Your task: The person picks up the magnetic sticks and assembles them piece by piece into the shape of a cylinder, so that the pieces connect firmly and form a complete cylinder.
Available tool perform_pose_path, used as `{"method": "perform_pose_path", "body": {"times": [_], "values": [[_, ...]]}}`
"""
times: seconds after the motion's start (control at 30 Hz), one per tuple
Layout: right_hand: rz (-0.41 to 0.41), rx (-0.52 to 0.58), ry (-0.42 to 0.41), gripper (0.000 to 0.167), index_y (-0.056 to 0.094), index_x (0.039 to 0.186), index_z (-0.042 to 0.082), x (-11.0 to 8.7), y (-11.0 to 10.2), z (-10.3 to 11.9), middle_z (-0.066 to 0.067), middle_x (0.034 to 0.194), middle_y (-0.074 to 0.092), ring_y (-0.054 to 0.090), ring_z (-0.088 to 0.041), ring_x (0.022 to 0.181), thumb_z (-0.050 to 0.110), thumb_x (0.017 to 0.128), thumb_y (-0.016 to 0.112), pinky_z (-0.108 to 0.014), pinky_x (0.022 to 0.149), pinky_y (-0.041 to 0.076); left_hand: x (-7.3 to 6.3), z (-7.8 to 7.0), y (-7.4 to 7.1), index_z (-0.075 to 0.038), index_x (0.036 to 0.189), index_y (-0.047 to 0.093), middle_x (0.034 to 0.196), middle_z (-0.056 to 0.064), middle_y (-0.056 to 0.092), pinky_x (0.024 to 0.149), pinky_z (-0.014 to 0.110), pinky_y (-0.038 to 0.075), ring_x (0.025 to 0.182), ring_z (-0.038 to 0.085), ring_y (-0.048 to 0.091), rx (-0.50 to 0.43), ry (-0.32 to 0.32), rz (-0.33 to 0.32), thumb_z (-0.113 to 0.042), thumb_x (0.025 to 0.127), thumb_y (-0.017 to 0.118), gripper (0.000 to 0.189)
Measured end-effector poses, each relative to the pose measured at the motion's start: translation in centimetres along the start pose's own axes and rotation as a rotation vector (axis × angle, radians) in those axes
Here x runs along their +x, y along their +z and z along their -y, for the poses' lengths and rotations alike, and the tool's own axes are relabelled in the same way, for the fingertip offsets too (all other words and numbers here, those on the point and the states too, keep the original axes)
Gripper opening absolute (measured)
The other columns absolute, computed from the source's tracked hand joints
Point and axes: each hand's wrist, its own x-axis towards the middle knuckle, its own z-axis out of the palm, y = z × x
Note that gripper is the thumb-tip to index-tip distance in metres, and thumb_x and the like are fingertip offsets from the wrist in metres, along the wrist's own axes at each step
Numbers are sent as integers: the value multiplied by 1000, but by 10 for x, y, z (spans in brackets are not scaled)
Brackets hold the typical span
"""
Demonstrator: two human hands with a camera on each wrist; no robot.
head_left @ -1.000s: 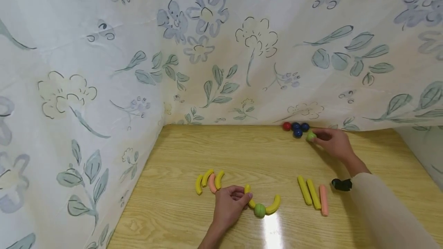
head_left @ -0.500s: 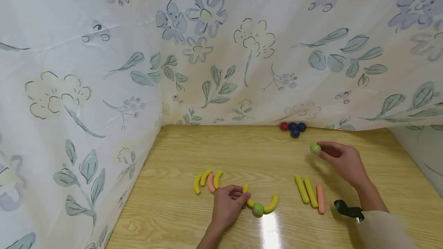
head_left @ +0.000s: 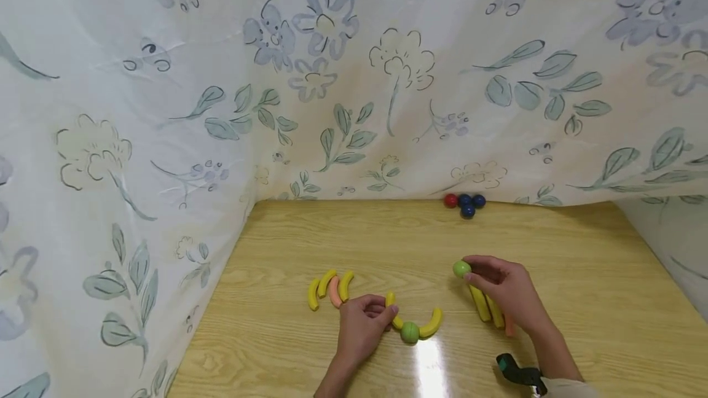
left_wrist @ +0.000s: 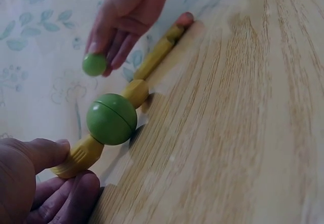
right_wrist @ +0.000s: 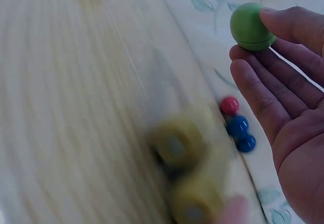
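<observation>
My left hand (head_left: 362, 327) pinches a curved yellow piece (left_wrist: 81, 155) between thumb and fingers at the front of the table. That piece meets a green ball (head_left: 410, 332) with a groove round it, and a second curved yellow piece (head_left: 431, 323) joins the ball's other side. Raised above the table, my right hand (head_left: 506, 290) pinches another green ball (right_wrist: 250, 26) between thumb and fingertips. Below it lie two straight yellow sticks (head_left: 480, 304) and a straight pink stick (head_left: 509, 328), partly covered by the hand in the head view.
Left of my left hand lie several curved yellow pieces (head_left: 313, 294) and a curved pink piece (head_left: 334, 292). A red ball (head_left: 450, 201) and several blue balls (head_left: 468, 210) sit at the back edge. Floral cloth (head_left: 332, 109) hangs behind the wooden table (head_left: 276, 238).
My right hand has carried its green ball from beside the blue balls at the back, forward and left over the straight sticks. The left hand keeps its grip and place.
</observation>
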Motion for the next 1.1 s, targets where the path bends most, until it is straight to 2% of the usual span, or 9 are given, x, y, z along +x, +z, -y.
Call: {"method": "perform_pose_path", "body": {"times": [0.13, 0.37, 0.5, 0.8, 1.1], "values": [[33, 56, -3, 36, 76, 134, 7, 4, 22, 3, -16, 128, 79, 76, 0, 107, 22, 102, 81, -23, 87, 63, 2, -2, -1, -2, 103, 81, 84, 1, 80, 63, 24, 63, 72, 11, 77, -7, -4, 0, -19, 91, 91, 23], [121, 131, -54, 35, 75, 133, 4, 16, 47, 2, -18, 126, 79, 78, -9, 108, 18, 101, 81, -24, 89, 64, 6, -4, 7, -2, 103, 81, 84, 1, 79, 63, 24, 63, 73, 11, 77, -10, -16, -18, -18, 91, 90, 21], [171, 160, -56, 36, 75, 134, 3, 23, 60, -1, -17, 126, 79, 79, -12, 109, 17, 101, 80, -24, 90, 63, 8, -4, 10, -3, 102, 81, 83, 0, 79, 63, 24, 63, 73, 11, 77, -9, -15, -25, -18, 92, 90, 20], [247, 181, -49, 38, 75, 135, 5, 33, 83, -1, -14, 130, 78, 78, -17, 114, 20, 101, 81, -23, 94, 61, 11, -3, 13, -3, 101, 81, 83, 0, 80, 63, 24, 63, 73, 11, 77, -5, -17, -31, -19, 91, 90, 20], [312, 209, -72, 36, 74, 136, 4, 39, 94, 3, -16, 131, 77, 78, -18, 116, 18, 103, 79, -23, 96, 61, 12, -2, 12, -3, 101, 82, 84, 1, 81, 63, 24, 63, 73, 10, 77, 0, -2, -25, -20, 91, 91, 22]]}}
